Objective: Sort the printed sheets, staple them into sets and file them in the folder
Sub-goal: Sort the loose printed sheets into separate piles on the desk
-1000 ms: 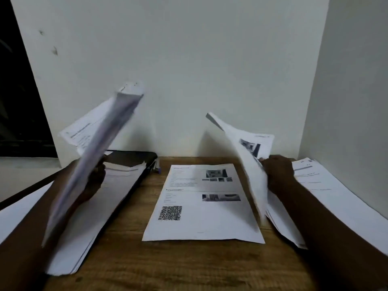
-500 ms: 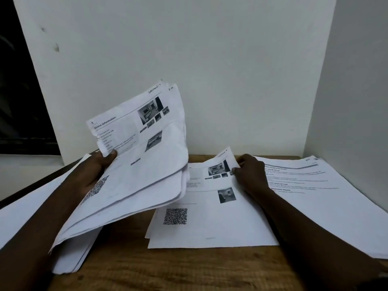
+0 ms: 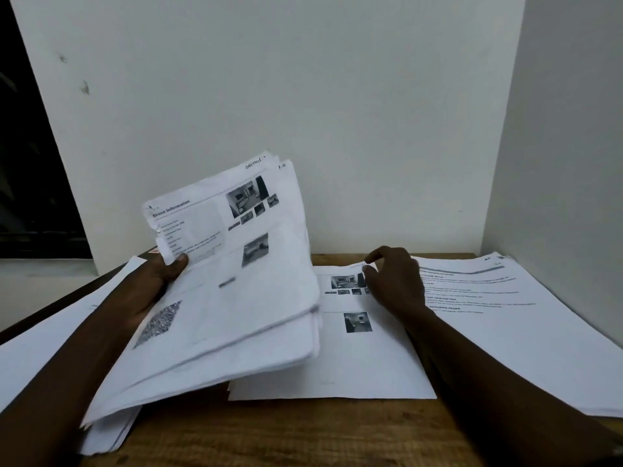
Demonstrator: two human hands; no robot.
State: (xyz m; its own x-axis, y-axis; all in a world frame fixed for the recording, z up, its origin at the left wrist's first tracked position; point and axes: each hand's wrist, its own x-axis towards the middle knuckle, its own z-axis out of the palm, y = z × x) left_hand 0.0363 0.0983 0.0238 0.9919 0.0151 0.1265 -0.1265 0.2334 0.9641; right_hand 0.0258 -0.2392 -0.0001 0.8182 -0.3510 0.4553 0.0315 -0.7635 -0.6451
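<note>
Fine print on held stack (image 3: pixel 236 298) illegible.

Two hands: a left hand (image 3: pixel 151 291) and a right hand (image 3: pixel 394 281). One bench (image 3: pixel 303 433). One sheaf (image 3: pixel 242 298), held up, its sheets too many to count. Two flat piles: a middle pile (image 3: pixel 337 365) and a right pile (image 3: pixel 522 332). More left sheets (image 3: pixel 50 348) may be one pile or two; I cannot tell.

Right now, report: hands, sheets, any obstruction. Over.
Left hand grips a raised bundle of sheets. Right hand rests on the middle pile, holding nothing. Bundle hides that pile's left edge; another pile lies to its right.
</note>
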